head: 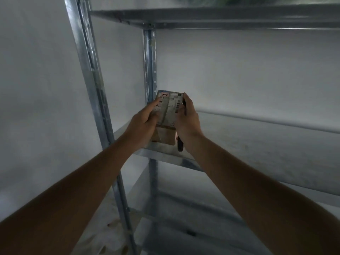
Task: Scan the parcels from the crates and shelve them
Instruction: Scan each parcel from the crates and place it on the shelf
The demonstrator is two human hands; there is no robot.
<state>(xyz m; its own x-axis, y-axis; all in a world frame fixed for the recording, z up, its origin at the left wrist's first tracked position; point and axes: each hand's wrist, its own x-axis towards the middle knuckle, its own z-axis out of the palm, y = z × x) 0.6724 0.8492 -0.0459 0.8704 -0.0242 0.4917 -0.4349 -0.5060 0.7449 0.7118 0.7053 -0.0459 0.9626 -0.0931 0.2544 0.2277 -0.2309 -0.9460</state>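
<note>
A small brown cardboard parcel (168, 113) with white shipping labels and a red-marked sticker stands upright at the left end of the metal shelf (257, 144). My left hand (143, 122) grips its left side with the thumb across the label. On the parcel's right edge my right hand (186, 118) holds it, and a dark pen-like object (180, 144) lies along that palm, sticking out below the wrist. The parcel's lower part is partly hidden by both hands.
The galvanised rack has a front upright (92, 70) at the left, a rear upright (150, 61) just behind the parcel, and another shelf board (220, 17) overhead. White walls close in behind and left. Lower shelves (184, 208) show beneath.
</note>
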